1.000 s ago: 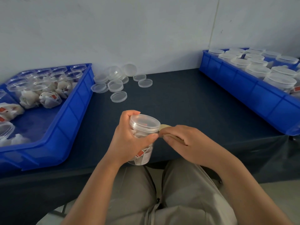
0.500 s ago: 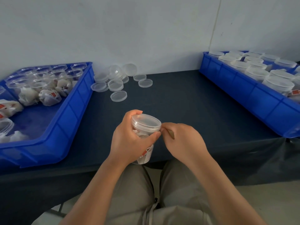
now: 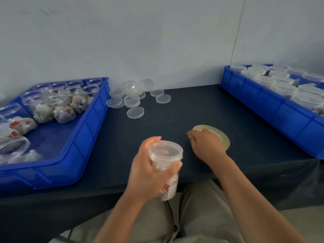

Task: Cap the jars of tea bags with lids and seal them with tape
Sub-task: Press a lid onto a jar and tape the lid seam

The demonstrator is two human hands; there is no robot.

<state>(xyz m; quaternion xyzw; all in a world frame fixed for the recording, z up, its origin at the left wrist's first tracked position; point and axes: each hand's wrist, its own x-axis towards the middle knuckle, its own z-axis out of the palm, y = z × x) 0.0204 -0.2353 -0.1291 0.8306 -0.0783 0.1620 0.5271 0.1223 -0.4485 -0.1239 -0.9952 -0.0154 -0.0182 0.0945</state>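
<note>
My left hand grips a clear plastic jar of tea bags just above the table's front edge; a clear lid sits on the jar. My right hand rests to its right on a flat yellowish tape roll that lies on the dark table, fingers curled over the roll's left part. Whether tape is on the jar's rim cannot be made out.
Several loose clear lids lie at the back middle of the table. A blue bin on the left holds open jars of tea bags. A blue bin on the right holds capped jars.
My right hand has left the jar's rim and moved right and forward, bringing the tape roll down onto the table. The left hand still holds the jar.
</note>
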